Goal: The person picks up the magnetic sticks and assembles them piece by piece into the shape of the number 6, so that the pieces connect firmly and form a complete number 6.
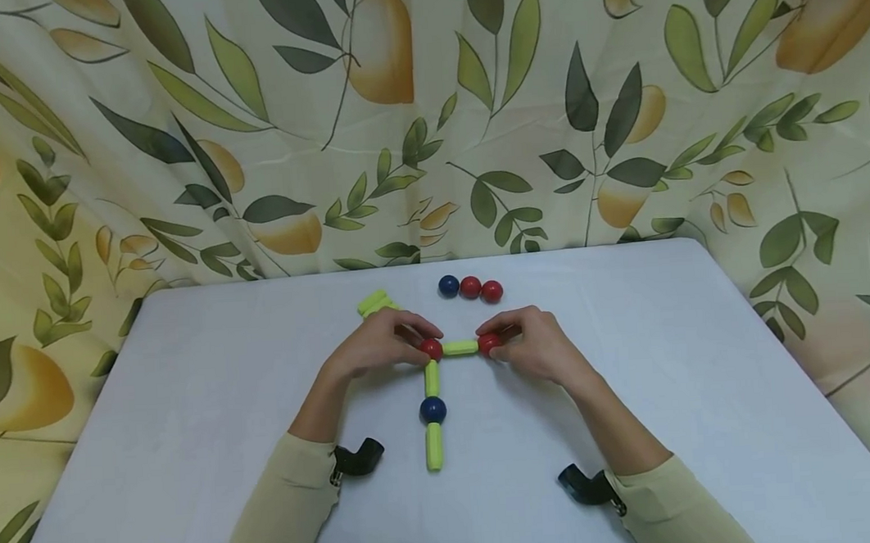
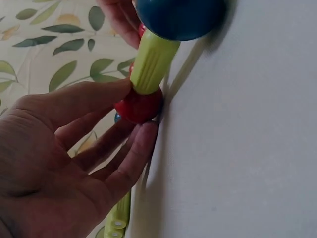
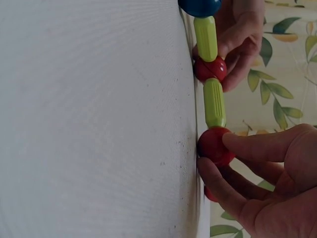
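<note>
My left hand [image 1: 387, 341] pinches a red ball [image 1: 431, 350] at the corner of a joined chain on the table. A short green rod [image 1: 460, 348] runs right from it to a second red ball [image 1: 489, 345], which my right hand [image 1: 535, 344] holds between thumb and fingers. Toward me, another green rod [image 1: 432, 379] links the corner ball to a blue ball [image 1: 432, 410], and one more green rod [image 1: 433, 447] sticks out from that ball. In the right wrist view the held red ball [image 3: 216, 146] touches the rod's end.
Behind the left hand lie several loose green rods [image 1: 376, 302]. A blue ball [image 1: 448, 285] and two red balls [image 1: 481, 289] sit in a row toward the table's back edge. A leaf-and-fruit patterned curtain [image 1: 472, 138] hangs behind the white table [image 1: 668, 358].
</note>
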A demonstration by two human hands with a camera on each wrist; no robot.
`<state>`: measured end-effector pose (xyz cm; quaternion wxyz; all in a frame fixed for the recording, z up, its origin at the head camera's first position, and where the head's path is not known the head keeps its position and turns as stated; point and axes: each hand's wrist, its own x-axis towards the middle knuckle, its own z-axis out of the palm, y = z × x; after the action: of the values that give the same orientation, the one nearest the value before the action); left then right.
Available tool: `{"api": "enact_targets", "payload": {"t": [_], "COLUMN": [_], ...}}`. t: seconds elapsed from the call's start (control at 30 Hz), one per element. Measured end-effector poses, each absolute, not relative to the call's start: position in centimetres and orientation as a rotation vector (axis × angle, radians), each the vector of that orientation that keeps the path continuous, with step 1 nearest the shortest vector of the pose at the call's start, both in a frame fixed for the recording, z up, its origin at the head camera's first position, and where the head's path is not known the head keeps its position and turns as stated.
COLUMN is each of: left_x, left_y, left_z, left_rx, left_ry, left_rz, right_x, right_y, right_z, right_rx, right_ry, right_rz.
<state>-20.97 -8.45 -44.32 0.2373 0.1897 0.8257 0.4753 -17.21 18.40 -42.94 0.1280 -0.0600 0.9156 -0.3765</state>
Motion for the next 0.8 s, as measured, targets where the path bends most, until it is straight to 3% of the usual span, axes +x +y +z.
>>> {"api": "enact_targets", "payload": {"t": [0.8], "left_x": [-21.3], "left_y": [-8.6], "left_z": [-45.2], "left_rx": [0.508], "left_ry": [2.257], "left_rz": [1.322], "right_x": [-18.5], "right_y": [19.3], "right_z": [-41.5], "right_rx": [-0.132], "right_ry": [2.738], "right_rz": [-1.154]}}
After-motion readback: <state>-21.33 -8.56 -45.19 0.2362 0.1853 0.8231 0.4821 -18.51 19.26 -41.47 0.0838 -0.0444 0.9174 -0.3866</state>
